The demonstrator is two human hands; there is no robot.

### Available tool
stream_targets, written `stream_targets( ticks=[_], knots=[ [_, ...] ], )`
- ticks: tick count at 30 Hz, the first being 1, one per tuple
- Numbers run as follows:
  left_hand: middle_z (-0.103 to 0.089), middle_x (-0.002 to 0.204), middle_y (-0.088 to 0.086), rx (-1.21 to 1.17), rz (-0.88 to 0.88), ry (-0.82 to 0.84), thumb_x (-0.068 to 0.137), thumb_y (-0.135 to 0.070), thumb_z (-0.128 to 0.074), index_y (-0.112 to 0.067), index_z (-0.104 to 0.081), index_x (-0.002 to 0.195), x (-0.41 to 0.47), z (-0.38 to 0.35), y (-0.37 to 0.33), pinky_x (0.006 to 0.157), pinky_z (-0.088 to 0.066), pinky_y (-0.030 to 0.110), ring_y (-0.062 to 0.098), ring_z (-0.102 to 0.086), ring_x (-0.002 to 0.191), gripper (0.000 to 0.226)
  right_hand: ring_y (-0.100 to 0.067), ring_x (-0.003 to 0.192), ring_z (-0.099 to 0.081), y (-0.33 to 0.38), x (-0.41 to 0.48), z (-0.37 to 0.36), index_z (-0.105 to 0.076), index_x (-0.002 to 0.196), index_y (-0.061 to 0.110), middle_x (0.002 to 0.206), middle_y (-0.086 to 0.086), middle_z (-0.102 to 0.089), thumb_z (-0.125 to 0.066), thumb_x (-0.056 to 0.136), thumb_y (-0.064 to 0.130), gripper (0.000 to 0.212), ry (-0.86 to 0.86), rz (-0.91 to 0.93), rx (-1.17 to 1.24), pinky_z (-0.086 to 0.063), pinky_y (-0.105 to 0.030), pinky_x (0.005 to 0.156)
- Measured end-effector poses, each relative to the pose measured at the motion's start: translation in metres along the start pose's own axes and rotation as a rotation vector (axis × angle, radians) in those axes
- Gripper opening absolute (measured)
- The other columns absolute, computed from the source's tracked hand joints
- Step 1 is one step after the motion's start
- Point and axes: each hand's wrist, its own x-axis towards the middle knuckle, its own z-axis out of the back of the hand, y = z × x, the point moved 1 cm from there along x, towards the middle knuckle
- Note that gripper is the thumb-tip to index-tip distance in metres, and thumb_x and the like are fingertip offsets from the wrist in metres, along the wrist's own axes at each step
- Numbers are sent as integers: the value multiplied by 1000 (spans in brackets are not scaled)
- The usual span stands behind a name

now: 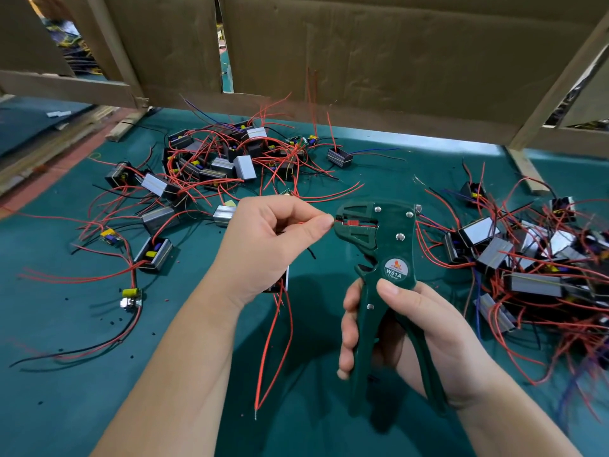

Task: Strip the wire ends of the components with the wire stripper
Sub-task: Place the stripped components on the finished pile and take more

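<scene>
My right hand (pixel 405 328) grips the handles of a dark green wire stripper (pixel 385 255), held upright with its jaws pointing left. My left hand (pixel 270 245) pinches a red wire end between thumb and forefinger, right at the stripper's jaws (pixel 354 224). The component (pixel 280 282) belonging to that wire hangs below my left palm, mostly hidden. Two red wires (pixel 273 344) trail down from it toward me.
A heap of small box components with red wires (pixel 214 163) lies at the back left of the green table (pixel 99 374). A second heap (pixel 527 258) sits at the right. Cardboard panels on a wooden frame (pixel 362 61) wall off the far edge.
</scene>
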Motion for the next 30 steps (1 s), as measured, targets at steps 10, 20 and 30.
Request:
stream_targets(
  ticks=[10, 20, 30],
  knots=[
    [-44, 57, 4, 104, 208, 127, 96, -34, -54, -30, -70, 62, 4, -4, 17, 58, -38, 27, 15, -41, 57, 38, -25, 37, -45, -7, 7, -10, -55, 64, 13, 52, -15, -45, -70, 68, 58, 47, -405, -6, -44, -44, -34, 46],
    [-41, 45, -15, 224, 188, 93, 91, -33, -59, -19, -63, 69, 4, -5, 19, 47, -30, 13, 4, -36, 48, 26, -25, 39, -43, 8, -2, -1, -58, 69, 11, 54, -13, -45, -77, 59, 49, 43, -324, -125, 47, -44, -33, 46],
    [-39, 46, -15, 174, 179, -111, 92, -30, -61, -19, -59, 66, 9, 5, 21, 46, -29, 16, 7, -34, 50, 28, -23, 37, -43, 16, -2, 6, -57, 63, 13, 52, -10, -43, -60, 68, 45, 32, -441, 70, 141, -44, -30, 41]
  ],
)
